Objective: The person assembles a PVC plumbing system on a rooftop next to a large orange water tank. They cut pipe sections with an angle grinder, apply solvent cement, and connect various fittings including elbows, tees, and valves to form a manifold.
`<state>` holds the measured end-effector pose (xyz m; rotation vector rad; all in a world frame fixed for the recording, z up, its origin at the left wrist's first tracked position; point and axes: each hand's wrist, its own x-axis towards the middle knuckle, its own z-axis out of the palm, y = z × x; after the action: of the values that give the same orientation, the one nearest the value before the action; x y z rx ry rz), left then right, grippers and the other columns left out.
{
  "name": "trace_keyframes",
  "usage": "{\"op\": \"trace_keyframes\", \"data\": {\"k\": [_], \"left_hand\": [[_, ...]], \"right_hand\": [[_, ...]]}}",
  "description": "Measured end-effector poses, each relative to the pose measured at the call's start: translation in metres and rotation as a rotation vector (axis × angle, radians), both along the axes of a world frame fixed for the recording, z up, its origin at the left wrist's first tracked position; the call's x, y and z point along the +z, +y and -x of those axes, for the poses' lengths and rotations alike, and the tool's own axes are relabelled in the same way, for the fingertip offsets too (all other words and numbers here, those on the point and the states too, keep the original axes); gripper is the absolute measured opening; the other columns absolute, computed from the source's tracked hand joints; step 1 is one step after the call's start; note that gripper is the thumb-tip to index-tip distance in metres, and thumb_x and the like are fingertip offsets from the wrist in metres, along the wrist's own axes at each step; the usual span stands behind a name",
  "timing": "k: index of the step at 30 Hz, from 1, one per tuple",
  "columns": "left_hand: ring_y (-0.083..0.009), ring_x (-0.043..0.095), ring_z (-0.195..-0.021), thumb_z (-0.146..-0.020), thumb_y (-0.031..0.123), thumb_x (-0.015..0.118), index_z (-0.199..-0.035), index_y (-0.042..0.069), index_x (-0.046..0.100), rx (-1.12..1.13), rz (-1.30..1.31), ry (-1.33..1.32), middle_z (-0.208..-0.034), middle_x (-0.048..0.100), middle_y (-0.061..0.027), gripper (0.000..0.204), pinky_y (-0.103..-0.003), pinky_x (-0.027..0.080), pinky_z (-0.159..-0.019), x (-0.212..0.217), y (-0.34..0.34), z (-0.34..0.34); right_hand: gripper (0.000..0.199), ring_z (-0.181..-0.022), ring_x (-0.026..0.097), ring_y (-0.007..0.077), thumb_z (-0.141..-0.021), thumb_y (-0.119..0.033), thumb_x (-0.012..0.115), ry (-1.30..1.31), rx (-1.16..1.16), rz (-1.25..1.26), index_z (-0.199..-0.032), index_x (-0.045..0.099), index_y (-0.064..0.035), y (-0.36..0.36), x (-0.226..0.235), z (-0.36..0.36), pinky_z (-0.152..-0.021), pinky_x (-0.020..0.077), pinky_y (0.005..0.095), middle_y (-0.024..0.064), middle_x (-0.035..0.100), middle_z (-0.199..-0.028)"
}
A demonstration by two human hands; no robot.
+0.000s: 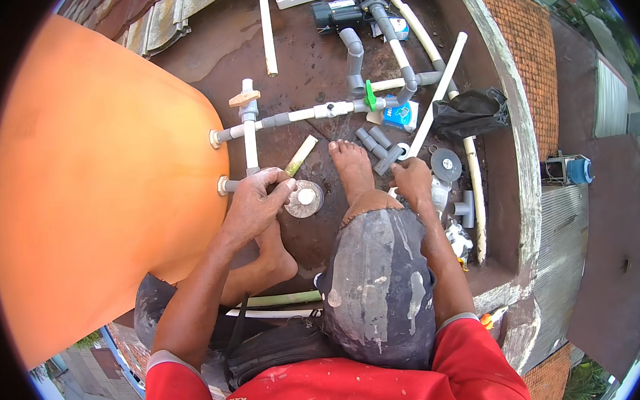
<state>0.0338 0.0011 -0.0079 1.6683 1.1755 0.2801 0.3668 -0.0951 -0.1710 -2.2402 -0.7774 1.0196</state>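
My left hand (254, 204) is closed around a short pale stick (301, 155) and rests by the lower grey pipe stub (232, 184) coming out of the big orange tank (106, 176). A small round glue tin (304, 199) stands open just right of that hand. My right hand (412, 178) is closed on a grey pipe elbow fitting (389, 158) beside my bare foot (352, 167). Above them runs a white and grey pipe assembly (307, 114) with a green-handled valve (370, 94).
A water pump (338, 13) and grey pipes stand at the back. A black plastic bag (470, 111), a long white pipe (437, 94), loose fittings (464, 207) and a grey disc (446, 164) lie right. The rooftop ledge (515, 129) drops off to the right.
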Motion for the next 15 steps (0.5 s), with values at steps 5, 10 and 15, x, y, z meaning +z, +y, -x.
{"op": "trace_keyframes", "data": {"k": [5, 10, 15], "left_hand": [[-0.0098, 0.064, -0.079, -0.107, 0.018, 0.068, -0.106, -0.001, 0.073, 0.142, 0.042, -0.033, -0.089, 0.068, -0.0020, 0.019, -0.028, 0.054, -0.071, 0.050, -0.013, 0.052], [-0.0099, 0.065, -0.082, -0.106, 0.016, 0.069, -0.104, -0.001, 0.072, 0.172, 0.009, 0.101, -0.088, 0.067, -0.0021, 0.018, -0.028, 0.054, -0.070, 0.087, -0.041, 0.108], [-0.0111, 0.065, -0.083, -0.103, 0.013, 0.071, -0.102, -0.004, 0.073, 0.063, -0.106, 0.161, -0.087, 0.067, -0.0034, 0.017, -0.030, 0.054, -0.074, 0.122, -0.050, 0.129]], "right_hand": [[0.043, -0.111, 0.077, 0.0436, -0.097, -0.021, 0.076, -0.317, -0.074, 0.112, -0.120, 0.064, 0.0128, 0.035, -0.056, 0.041, -0.099, 0.0607, 0.0491, 0.0307, 0.077, -0.114], [0.053, -0.115, 0.074, 0.0479, -0.092, -0.029, 0.077, -0.328, -0.166, 0.090, -0.122, 0.062, 0.0117, 0.044, -0.050, 0.048, -0.103, 0.0585, 0.0522, 0.0343, 0.075, -0.116], [0.055, -0.115, 0.074, 0.0476, -0.085, -0.035, 0.076, -0.394, 0.098, 0.057, -0.116, 0.068, 0.0097, 0.038, 0.006, 0.020, -0.103, 0.0573, 0.0523, 0.0327, 0.076, -0.118]]}}
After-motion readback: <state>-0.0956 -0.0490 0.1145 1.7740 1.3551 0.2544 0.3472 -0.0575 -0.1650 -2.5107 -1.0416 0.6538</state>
